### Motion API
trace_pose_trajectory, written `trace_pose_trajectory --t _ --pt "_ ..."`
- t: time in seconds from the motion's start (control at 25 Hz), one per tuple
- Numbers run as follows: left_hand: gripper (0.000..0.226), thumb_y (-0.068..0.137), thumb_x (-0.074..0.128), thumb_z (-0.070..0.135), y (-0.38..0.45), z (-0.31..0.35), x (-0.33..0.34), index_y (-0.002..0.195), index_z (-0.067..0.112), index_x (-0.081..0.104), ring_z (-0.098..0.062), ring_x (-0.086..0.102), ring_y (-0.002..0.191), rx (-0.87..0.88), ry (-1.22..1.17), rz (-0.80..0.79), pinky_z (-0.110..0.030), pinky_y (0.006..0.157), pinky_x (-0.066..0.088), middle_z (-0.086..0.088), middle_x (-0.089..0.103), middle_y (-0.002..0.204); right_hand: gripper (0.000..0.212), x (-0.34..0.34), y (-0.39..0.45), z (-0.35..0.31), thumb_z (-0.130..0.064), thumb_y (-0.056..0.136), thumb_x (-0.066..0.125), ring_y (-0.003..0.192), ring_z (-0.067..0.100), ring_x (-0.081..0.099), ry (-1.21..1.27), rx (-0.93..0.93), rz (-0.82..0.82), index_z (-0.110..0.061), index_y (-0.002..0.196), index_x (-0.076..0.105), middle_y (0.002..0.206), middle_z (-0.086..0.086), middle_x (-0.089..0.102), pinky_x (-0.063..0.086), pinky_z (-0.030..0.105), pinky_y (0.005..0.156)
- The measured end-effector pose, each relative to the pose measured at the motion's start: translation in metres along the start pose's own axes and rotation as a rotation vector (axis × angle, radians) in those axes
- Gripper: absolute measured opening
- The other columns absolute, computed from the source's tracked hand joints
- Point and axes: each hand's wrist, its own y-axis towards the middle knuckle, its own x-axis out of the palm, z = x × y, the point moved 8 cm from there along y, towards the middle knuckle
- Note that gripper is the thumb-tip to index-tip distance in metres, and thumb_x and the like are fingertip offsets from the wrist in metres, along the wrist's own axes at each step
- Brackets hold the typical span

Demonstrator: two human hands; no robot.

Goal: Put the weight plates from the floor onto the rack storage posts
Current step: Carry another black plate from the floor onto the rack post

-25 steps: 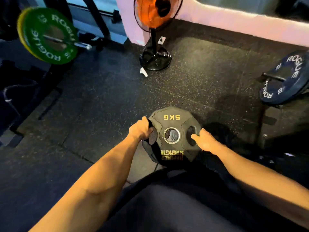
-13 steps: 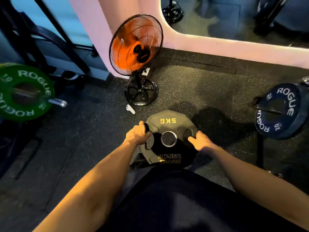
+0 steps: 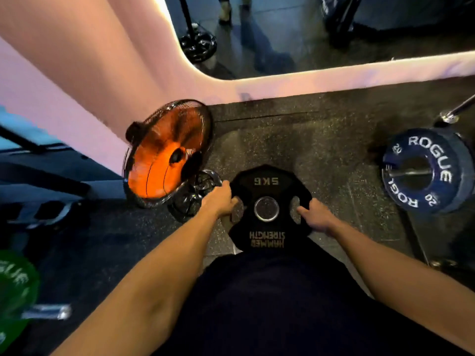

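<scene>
left grip [image 3: 223, 201], right grip [image 3: 314, 214], both clenched

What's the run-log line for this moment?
left hand: grips plate | right hand: grips plate | plate: held flat before body | fan: left of plate

Green plate [image 3: 15, 291] blurred, cut by left edge.

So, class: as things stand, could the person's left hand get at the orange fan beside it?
Probably not yet: the left hand grips the black 5 kg plate together with the right hand. The orange fan stands close by, nothing between, but the hand must let go first.
</scene>
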Motion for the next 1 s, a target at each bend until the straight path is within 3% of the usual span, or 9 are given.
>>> trace_pose_trajectory --t 0.32,0.56,0.72,0.8,0.92,1.0 --pt "0.045 0.093 0.053 0.034 0.160 0.070 -0.082 0.125 0.007 0.036 -0.040 0.056 0.109 0.193 0.177 -0.107 -0.044 0.078 0.045 -0.021 0.056 0.121 0.033 -0.057 0.086 -0.048 -0.026 0.093 0.053 0.098 0.031 0.060 0.226 0.115 0.090 0.000 0.112 0.053 0.106 0.018 0.062 0.044 0.032 0.073" --pt "0.049 0.092 0.053 0.033 0.251 0.155 -0.103 0.129 0.006 0.034 -0.038 0.056 0.111 0.333 0.292 -0.201 -0.045 0.085 0.048 -0.021 0.057 0.123 0.030 -0.105 0.130 -0.041 -0.026 0.094 0.053 0.096 0.029 0.060 0.337 0.209 0.194 -0.001 0.110 0.052 0.106 0.016 0.061 0.046 0.034 0.075" --pt "0.044 0.090 0.054 0.033 0.284 0.222 -0.104 0.123 0.009 0.037 -0.037 0.057 0.109 0.508 0.397 -0.233 -0.043 0.080 0.046 -0.018 0.060 0.119 0.046 -0.122 0.126 -0.019 -0.034 0.094 0.051 0.094 0.030 0.060 0.467 0.396 0.276 0.002 0.121 0.044 0.116 0.019 0.057 0.047 0.030 0.064" --pt "0.044 0.090 0.054 0.034 0.291 0.251 -0.096 0.123 0.010 0.038 -0.037 0.058 0.109 0.599 0.435 -0.273 -0.043 0.083 0.047 -0.018 0.060 0.118 0.052 -0.119 0.115 -0.004 -0.038 0.093 0.052 0.102 0.032 0.059 0.566 0.521 0.309 0.000 0.126 0.040 0.124 0.019 0.054 0.045 0.029 0.065" --pt "0.049 0.091 0.052 0.037 0.297 0.299 -0.084 0.129 0.010 0.035 -0.038 0.057 0.112 0.731 0.527 -0.312 -0.042 0.084 0.046 -0.019 0.059 0.120 0.049 -0.121 0.097 0.008 -0.040 0.093 0.053 0.098 0.026 0.056 0.682 0.613 0.420 -0.003 0.124 0.043 0.127 0.016 0.053 0.040 0.024 0.057" --pt "0.053 0.092 0.052 0.037 0.293 0.335 -0.082 0.134 0.012 0.032 -0.036 0.058 0.111 0.834 0.592 -0.293 -0.041 0.081 0.046 -0.016 0.060 0.120 0.045 -0.124 0.081 0.011 -0.036 0.093 0.053 0.104 0.029 0.056 0.727 0.670 0.521 -0.001 0.121 0.044 0.126 0.017 0.054 0.042 0.026 0.064"
